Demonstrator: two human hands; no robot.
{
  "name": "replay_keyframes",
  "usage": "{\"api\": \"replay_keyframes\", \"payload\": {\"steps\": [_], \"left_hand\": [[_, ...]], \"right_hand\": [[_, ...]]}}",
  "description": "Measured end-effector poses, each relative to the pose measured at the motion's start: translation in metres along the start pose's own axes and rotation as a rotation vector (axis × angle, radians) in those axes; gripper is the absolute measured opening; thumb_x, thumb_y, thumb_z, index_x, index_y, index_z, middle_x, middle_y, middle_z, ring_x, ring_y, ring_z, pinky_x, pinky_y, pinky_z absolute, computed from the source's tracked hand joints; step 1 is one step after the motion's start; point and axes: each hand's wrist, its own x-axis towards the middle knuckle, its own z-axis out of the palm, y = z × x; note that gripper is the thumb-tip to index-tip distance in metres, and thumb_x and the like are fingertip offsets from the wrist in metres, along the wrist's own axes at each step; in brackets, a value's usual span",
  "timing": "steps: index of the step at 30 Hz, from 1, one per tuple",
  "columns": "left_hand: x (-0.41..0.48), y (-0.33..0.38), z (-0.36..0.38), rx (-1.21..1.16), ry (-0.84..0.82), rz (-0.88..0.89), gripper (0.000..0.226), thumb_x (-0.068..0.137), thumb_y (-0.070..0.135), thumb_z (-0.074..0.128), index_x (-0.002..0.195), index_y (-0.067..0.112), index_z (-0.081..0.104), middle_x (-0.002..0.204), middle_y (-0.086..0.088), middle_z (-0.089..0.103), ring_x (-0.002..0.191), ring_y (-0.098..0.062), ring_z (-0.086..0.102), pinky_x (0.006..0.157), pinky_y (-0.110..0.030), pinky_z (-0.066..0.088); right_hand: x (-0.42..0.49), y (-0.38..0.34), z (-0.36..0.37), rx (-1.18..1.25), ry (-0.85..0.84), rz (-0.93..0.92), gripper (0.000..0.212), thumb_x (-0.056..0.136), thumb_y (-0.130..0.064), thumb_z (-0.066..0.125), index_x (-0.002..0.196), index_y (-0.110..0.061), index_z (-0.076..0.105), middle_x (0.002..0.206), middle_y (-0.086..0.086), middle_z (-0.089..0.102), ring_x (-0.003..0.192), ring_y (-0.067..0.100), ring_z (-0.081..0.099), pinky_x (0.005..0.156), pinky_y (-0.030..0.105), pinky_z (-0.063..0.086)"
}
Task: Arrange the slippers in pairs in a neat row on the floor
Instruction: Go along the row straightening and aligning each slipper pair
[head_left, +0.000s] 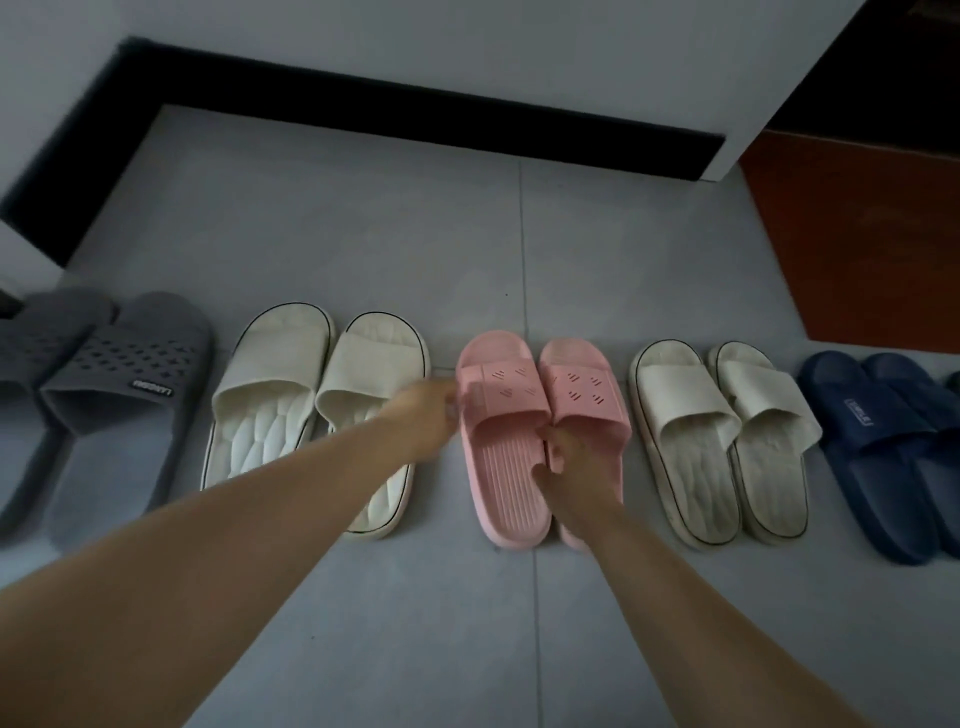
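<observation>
The right hand (566, 467) curls round the inner edge of the right pink slipper (589, 395), hiding its heel. The blurred left hand (423, 410) meets the strap of the left pink slipper (501, 462); its hold cannot be told. The left cream pair (265, 395) and right cream pair (685, 410) sit just beside. The grey pair (124, 374) and blue pair (872, 431) are cut off. Bare floor (415, 234) lies open beyond the toes.

Grey tiled floor (363, 234), left to right: grey perforated rubber slippers (130, 374), cream ridged slippers (270, 374), pink slotted slippers (506, 467), second cream pair (685, 415), navy slippers (872, 431).

Illegible labels (152, 388): grey slipper (124, 358), blue slipper (878, 431)
</observation>
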Motion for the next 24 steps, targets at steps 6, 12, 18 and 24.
{"api": "replay_keyframes", "payload": {"steps": [6,12,18,24], "left_hand": [[-0.016,-0.063,-0.073,0.102,0.411,-0.072,0.046,0.081,-0.005,0.048,0.121,0.015,0.059,0.127,-0.01,0.058,0.116,-0.029,0.053,0.096,-0.031,0.043],[-0.047,-0.127,-0.099,0.268,0.379,-0.3,0.059,0.08,0.005,0.057,0.137,0.012,0.042,0.14,-0.018,0.044,0.128,-0.037,0.038,0.108,-0.039,0.03],[-0.048,-0.141,-0.093,0.086,0.322,-0.32,0.055,0.088,0.008,0.054,0.14,0.011,0.037,0.139,-0.015,0.049,0.124,-0.03,0.05,0.101,-0.032,0.039],[-0.039,-0.14,-0.085,0.086,0.307,-0.263,0.05,0.087,0.012,0.055,0.135,0.015,0.046,0.132,-0.01,0.057,0.117,-0.029,0.055,0.099,-0.032,0.043]], "right_hand": [[-0.029,-0.041,0.042,0.094,0.269,-0.132,0.02,0.076,-0.004,0.055,0.093,-0.01,0.064,0.107,0.013,0.059,0.104,0.027,0.053,0.09,0.031,0.04],[-0.012,-0.088,0.076,-0.071,-0.224,-0.313,0.055,0.082,-0.014,0.053,0.135,-0.028,0.044,0.157,0.008,0.005,0.144,0.021,0.013,0.113,0.026,0.015],[0.015,-0.115,0.075,-0.211,-0.33,-0.221,0.069,0.083,-0.018,0.053,0.144,-0.013,0.021,0.159,0.009,-0.005,0.138,0.031,0.031,0.108,0.032,0.031],[0.011,-0.104,0.076,-0.176,-0.293,-0.226,0.073,0.081,-0.018,0.055,0.145,-0.009,0.02,0.159,0.007,-0.002,0.141,0.028,0.027,0.113,0.032,0.028]]}}
